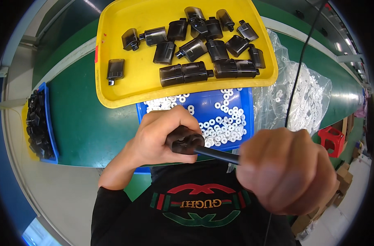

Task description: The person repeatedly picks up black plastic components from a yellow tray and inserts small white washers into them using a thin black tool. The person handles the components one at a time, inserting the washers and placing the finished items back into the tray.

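Observation:
My left hand (154,133) is closed around a dark translucent plastic cartridge shell (179,138), its end turned toward my right side. A slim black rod (216,154) runs from that end into my right hand (286,172), which is a fist wrapped around it and blurred by motion. How deep the rod's tip sits in the shell cannot be seen. Just beyond my left hand lies a blue tray (247,110) with many white ring washers (224,132). Behind it, a yellow tray (133,92) holds several similar dark shells (164,52), some lying end to end.
Right of the trays, a clear plastic bag (308,98) holds more white rings. At the far left stands a blue-edged tray (50,123) full of black parts. A thin black cord (298,74) hangs on the right. A red stool (331,140) stands beyond the green table (84,123).

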Tool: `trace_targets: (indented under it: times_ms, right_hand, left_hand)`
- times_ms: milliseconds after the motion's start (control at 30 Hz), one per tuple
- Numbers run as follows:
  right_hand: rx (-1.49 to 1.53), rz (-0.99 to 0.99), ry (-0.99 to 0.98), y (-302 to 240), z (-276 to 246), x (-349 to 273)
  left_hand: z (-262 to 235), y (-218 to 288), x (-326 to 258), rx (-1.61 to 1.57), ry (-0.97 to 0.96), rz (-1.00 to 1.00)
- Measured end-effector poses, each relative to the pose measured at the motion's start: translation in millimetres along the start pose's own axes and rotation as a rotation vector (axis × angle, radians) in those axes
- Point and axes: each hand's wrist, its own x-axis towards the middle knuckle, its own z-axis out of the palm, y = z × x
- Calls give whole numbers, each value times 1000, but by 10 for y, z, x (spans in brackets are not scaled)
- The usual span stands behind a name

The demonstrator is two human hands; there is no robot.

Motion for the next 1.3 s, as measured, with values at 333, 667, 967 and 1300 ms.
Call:
trace_targets:
  times_ms: [333, 667, 967, 1300]
  right_hand:
    - [7, 75, -44, 259, 207, -42]
    - [77, 72, -66, 317, 253, -47]
    - [185, 95, -146, 526, 332, 59]
    - [-284, -130, -617, 323, 62, 407]
  left_hand:
    - [92, -59, -42, 56, 109, 102]
    - [82, -90, -70, -5, 94, 138]
    - [-68, 32, -25, 393, 73, 124]
    - [-578, -109, -49, 420, 315, -144]
